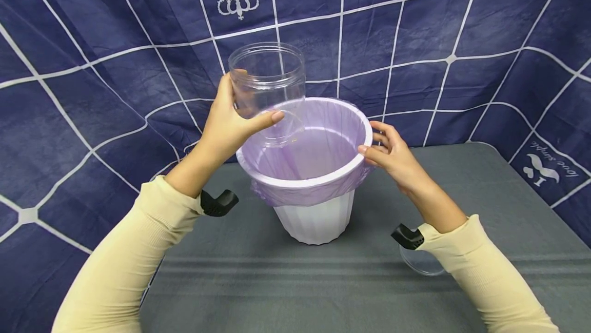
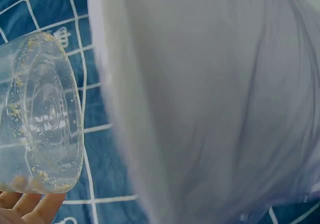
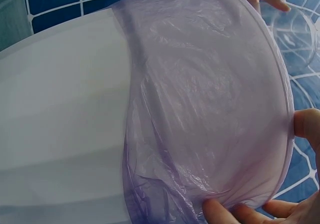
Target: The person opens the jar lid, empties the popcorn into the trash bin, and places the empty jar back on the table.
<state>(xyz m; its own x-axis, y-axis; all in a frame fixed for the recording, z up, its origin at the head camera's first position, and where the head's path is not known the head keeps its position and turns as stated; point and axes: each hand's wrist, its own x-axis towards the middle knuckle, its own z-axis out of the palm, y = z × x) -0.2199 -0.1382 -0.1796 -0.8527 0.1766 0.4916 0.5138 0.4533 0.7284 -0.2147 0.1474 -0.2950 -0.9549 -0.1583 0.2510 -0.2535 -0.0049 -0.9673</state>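
My left hand (image 1: 236,120) grips a clear plastic jar (image 1: 288,86) above the left side of a white waste bin (image 1: 316,220). The jar's mouth faces up. In the left wrist view, yellowish crumbs cling inside around the jar's base (image 2: 52,114). A thin purple bag (image 1: 304,195) lines the bin and folds over its rim. At the bin's right side, my right hand (image 1: 390,153) pinches the rim, thumb on top and fingers outside against the bag, as the right wrist view also shows. The bottom of the bin's inside is hidden.
A clear round lid (image 1: 422,263) lies on the grey tabletop (image 1: 277,292), partly hidden by the right sleeve. Dark blue cloth (image 1: 369,30) with white grid lines hangs close behind the bin and along both sides.
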